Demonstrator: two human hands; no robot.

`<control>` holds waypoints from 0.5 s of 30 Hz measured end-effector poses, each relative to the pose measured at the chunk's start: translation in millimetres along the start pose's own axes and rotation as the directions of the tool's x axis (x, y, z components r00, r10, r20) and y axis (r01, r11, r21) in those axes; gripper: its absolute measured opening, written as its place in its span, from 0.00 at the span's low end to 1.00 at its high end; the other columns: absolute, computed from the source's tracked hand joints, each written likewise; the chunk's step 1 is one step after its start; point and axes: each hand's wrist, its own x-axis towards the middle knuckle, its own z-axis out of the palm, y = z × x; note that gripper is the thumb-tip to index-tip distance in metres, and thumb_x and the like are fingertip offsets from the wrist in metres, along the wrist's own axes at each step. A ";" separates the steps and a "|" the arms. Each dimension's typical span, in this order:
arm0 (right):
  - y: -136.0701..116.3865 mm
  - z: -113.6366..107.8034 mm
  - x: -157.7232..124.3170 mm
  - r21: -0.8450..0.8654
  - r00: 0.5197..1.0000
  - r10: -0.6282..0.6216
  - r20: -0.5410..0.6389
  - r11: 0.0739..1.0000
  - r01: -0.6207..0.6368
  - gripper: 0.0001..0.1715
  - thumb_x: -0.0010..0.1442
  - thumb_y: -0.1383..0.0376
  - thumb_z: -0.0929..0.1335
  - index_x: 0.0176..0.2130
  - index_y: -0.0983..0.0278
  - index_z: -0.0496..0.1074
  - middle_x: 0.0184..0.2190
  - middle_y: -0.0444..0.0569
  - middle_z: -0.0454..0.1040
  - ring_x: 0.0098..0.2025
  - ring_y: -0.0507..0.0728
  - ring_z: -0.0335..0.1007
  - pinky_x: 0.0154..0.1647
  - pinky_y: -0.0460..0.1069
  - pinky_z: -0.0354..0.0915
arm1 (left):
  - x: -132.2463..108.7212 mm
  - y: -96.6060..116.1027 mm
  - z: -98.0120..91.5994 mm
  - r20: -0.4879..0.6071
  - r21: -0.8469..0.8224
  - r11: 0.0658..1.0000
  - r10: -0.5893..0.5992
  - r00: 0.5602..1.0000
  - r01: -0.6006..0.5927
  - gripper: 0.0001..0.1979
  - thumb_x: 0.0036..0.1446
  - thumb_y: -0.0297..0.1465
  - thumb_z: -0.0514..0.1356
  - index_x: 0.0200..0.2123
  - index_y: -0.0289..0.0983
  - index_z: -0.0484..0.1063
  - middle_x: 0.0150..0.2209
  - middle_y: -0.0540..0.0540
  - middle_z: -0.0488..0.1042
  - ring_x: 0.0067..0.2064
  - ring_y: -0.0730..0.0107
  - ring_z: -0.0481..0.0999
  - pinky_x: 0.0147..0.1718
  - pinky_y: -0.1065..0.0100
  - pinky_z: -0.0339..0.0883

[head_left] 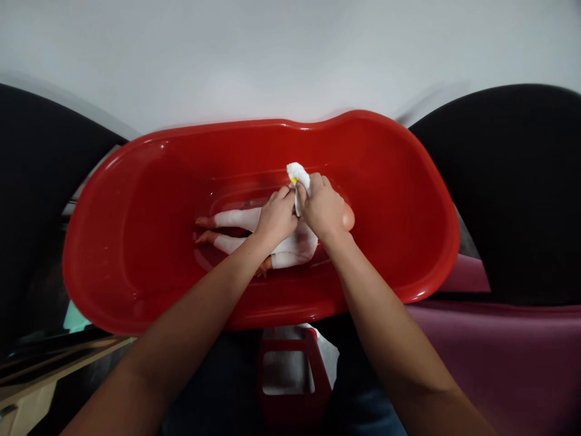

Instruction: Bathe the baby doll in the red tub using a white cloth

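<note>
A baby doll (236,218) in white clothing lies on its back along the bottom of a red plastic tub (136,200), feet to the left and head under my right hand. My left hand (275,217) is closed on the doll's white clothing at the chest. My right hand (323,207) is closed on a small white cloth (299,175) with a yellow spot, held just above the doll's upper body. Most of the doll's head is hidden by my right hand.
A red stool or container (290,369) with white cloth on it stands below the tub's near rim. Dark chair backs (512,194) flank the tub on both sides. A maroon surface (490,357) lies at the right, a wooden edge (40,375) at the lower left.
</note>
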 end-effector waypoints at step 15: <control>11.2 0.8 8.9 0.349 0.988 0.150 -0.024 0.928 -0.132 0.35 0.78 0.42 0.55 0.38 0.61 0.75 0.33 0.53 0.79 0.35 0.59 0.75 0.39 0.52 0.66 | 4.3 -7.4 -2.2 -0.063 -0.137 0.989 -0.062 0.996 0.053 0.12 0.63 0.19 0.60 0.44 0.42 0.69 0.46 0.43 0.74 0.50 0.54 0.76 0.55 0.55 0.72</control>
